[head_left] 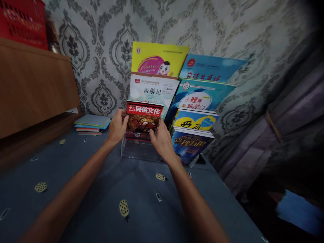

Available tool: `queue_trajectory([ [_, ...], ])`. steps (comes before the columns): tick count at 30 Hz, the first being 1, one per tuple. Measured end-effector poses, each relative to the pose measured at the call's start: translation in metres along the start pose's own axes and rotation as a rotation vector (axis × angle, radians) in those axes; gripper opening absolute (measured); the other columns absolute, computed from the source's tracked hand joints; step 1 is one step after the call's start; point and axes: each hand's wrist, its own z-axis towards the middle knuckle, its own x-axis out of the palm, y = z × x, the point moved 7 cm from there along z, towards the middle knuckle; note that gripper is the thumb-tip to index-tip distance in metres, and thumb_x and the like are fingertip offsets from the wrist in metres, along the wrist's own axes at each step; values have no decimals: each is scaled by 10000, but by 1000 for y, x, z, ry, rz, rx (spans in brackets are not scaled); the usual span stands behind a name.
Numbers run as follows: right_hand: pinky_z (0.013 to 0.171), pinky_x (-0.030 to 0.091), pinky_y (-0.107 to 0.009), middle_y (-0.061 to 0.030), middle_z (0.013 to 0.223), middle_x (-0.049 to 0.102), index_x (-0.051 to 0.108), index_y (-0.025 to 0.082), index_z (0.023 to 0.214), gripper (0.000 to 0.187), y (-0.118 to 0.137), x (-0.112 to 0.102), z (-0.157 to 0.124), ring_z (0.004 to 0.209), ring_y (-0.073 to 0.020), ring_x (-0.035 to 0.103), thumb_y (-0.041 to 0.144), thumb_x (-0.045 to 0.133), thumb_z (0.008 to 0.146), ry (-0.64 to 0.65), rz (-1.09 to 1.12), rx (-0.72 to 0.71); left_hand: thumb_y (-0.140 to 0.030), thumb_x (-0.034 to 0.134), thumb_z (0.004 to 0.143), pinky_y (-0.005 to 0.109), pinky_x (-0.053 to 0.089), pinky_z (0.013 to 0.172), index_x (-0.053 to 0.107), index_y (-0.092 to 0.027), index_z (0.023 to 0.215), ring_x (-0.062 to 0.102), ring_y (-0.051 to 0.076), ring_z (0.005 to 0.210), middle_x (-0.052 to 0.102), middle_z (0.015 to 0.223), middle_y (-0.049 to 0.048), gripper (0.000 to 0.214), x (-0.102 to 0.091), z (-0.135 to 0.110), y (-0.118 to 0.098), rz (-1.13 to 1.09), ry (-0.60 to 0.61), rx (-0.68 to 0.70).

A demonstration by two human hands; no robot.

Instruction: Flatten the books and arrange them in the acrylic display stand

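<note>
While the left hand (117,125) and right hand (162,138) clamp opposite side edges of the red-topped book (141,121), it lies directly between them, neither hand clearly nearer; title running hand to hand, long axis uncertain. Lower edge at the front of the clear stand (138,152); contact unclear. White book (153,86) behind; dark-blue book (191,146) beside right wrist.

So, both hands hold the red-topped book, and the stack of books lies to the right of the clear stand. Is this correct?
Not quite: in the head view, the stack of books lies to the left of the clear stand, not the right. The left hand and right hand do hold the red-topped book.
</note>
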Motion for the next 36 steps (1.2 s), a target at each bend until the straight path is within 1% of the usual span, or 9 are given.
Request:
queue_trajectory([
  [3, 1022, 488, -555, -264, 1361, 560, 347, 42, 1495, 641, 0, 2, -1, 1265, -378, 558, 264, 433, 900, 31, -3, -14, -243, 493, 939, 371, 473, 828, 525, -196, 990, 610, 229, 881, 639, 933, 73, 76, 0, 2, -1, 25, -7, 8],
  [8, 957, 509, -569, -250, 1334, 589, 358, 89, 1497, 623, -3, 0, 0, 1210, -388, 588, 279, 446, 910, 18, -6, -16, -210, 507, 924, 341, 456, 811, 521, -218, 950, 592, 212, 871, 623, 914, 53, 31, 0, 7, -2, 45, -26, 40],
  [13, 894, 530, -509, -230, 1284, 621, 341, 125, 1515, 620, -6, 1, 1, 1070, -353, 651, 283, 455, 927, 25, -29, -37, -193, 480, 934, 337, 441, 791, 515, -217, 934, 579, 218, 852, 616, 909, 57, 42, 2, 10, -1, 68, 1, 47],
  [17, 860, 536, -469, -214, 1207, 647, 347, 111, 1508, 618, -8, 0, 2, 993, -316, 667, 298, 457, 929, 44, -45, -18, -200, 452, 956, 333, 441, 806, 517, -215, 933, 583, 231, 892, 619, 928, 63, 71, 4, 11, -2, 143, 50, 66],
  [23, 862, 526, -495, -191, 1090, 663, 399, 94, 1473, 615, -8, -3, 3, 940, -320, 656, 323, 461, 905, 32, -46, 17, -216, 415, 985, 325, 440, 819, 523, -209, 934, 586, 231, 930, 632, 967, 76, 120, 6, 14, -1, 264, 124, 66],
  [28, 877, 514, -519, -224, 1152, 633, 392, 82, 1475, 620, -5, -4, 2, 1000, -349, 632, 321, 454, 905, 15, -67, 8, -224, 386, 1001, 317, 431, 801, 529, -202, 967, 592, 226, 928, 639, 982, 82, 149, 8, 14, -3, 314, 145, 59],
  [33, 863, 519, -506, -214, 1134, 618, 363, 95, 1499, 632, -5, -4, 2, 941, -326, 636, 311, 450, 912, 8, -92, 17, -262, 315, 1041, 297, 403, 740, 541, -201, 938, 602, 219, 886, 651, 932, 78, 256, 6, 18, -9, 424, 143, 24],
  [36, 870, 519, -497, -216, 1126, 601, 369, 68, 1494, 626, -6, -3, 2, 942, -316, 631, 304, 428, 917, 14, -96, 28, -283, 294, 1055, 294, 374, 704, 555, -201, 936, 612, 215, 842, 662, 885, 70, 299, 5, 22, -12, 468, 166, -21],
])
